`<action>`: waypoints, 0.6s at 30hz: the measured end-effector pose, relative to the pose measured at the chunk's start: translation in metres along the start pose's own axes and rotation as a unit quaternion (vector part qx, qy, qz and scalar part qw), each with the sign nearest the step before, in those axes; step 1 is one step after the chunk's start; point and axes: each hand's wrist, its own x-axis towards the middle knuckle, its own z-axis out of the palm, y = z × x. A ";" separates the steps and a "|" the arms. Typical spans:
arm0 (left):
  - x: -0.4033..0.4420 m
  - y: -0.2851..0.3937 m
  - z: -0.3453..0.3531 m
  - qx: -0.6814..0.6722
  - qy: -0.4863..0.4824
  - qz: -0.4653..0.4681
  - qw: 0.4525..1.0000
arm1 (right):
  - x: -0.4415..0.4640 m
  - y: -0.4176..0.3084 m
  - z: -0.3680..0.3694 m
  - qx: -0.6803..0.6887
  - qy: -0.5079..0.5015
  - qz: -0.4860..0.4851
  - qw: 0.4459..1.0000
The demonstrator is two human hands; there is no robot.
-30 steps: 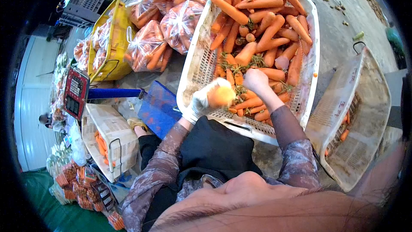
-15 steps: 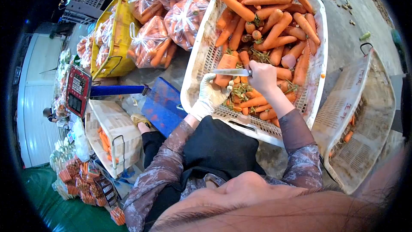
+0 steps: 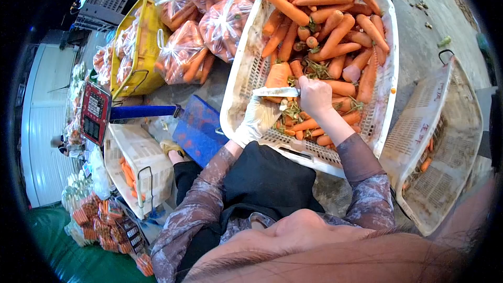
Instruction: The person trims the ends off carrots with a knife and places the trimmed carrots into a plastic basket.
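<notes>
A large white crate (image 3: 228,106) full of carrots stands before me. My left hand (image 3: 257,120), in a pale glove, is closed on a thick carrot (image 3: 277,76) at the crate's near left part. My bare right hand (image 3: 314,96) grips a knife (image 3: 276,92) by its handle. The blade points left and lies across the lower part of that carrot, just above my gloved fingers. Green carrot tops and small cut pieces lie beneath and beside both hands. Many whole carrots (image 3: 335,36) are heaped farther back in the crate.
Bagged carrots (image 3: 183,55) and a yellow crate (image 3: 137,47) stand at the upper left. A red scale display (image 3: 94,112) with a blue platform (image 3: 198,131) is left. Another white crate (image 3: 139,167) holds carrots; a tilted one (image 3: 435,141) stands right. Another person (image 3: 60,144) is far left.
Since a second ago, the held carrot has moved up and my right hand has come up from the pile with the knife. In the last half second the blade has dropped slightly along the carrot.
</notes>
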 end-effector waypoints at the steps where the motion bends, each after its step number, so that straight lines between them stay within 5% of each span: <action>1: 0.000 -0.001 0.002 0.021 -0.003 0.007 1.000 | 0.000 0.001 -0.001 -0.012 0.009 0.003 1.000; 9: 0.001 -0.001 0.005 0.089 0.009 0.006 0.996 | 0.008 0.022 0.002 -0.096 -0.003 0.061 0.994; 11: -0.001 -0.001 0.005 0.099 -0.004 0.002 0.995 | 0.013 0.037 0.002 -0.147 -0.058 0.194 0.968; 13: -0.004 -0.001 0.008 0.109 -0.020 -0.003 0.994 | 0.013 0.066 -0.003 -0.028 -0.107 0.331 0.937; 18: -0.012 0.001 0.011 0.146 -0.013 -0.001 0.989 | 0.018 0.082 -0.007 0.235 -0.173 0.391 0.873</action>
